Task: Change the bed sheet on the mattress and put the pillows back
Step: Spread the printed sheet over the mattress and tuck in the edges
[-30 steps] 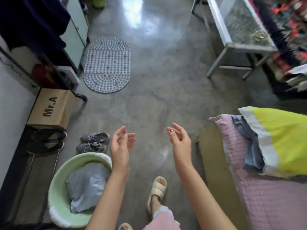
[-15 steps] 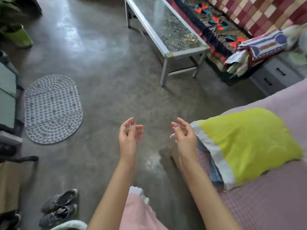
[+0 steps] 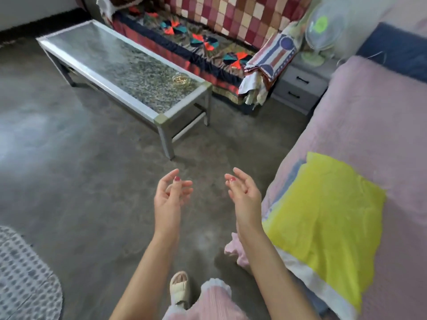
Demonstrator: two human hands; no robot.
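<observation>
Standing beside the bed, you hold both hands out over the bare floor (image 3: 97,172), palms turned toward each other, fingers loosely curled and grasping nothing. Your left hand (image 3: 169,199) and right hand (image 3: 245,199) are apart, with floor showing between them. The mattress (image 3: 369,125), covered by a pink sheet (image 3: 360,107), lies to the right of both hands; your right hand is the nearer one, just beside the mattress edge but not touching it. A yellow pillow (image 3: 323,213) with a white border rests on the near part of the sheet, close to your right forearm. A loose fold of pink sheet (image 3: 233,248) hangs at the bed's near corner, partly hidden behind that forearm. The pillow's near end and the bed's right side are cut off by the frame edge. Farther left stands a glass-topped table (image 3: 124,65); a small dish (image 3: 181,80) on it is too blurred to identify. A dotted mat (image 3: 25,282) is cut off at the near left.
</observation>
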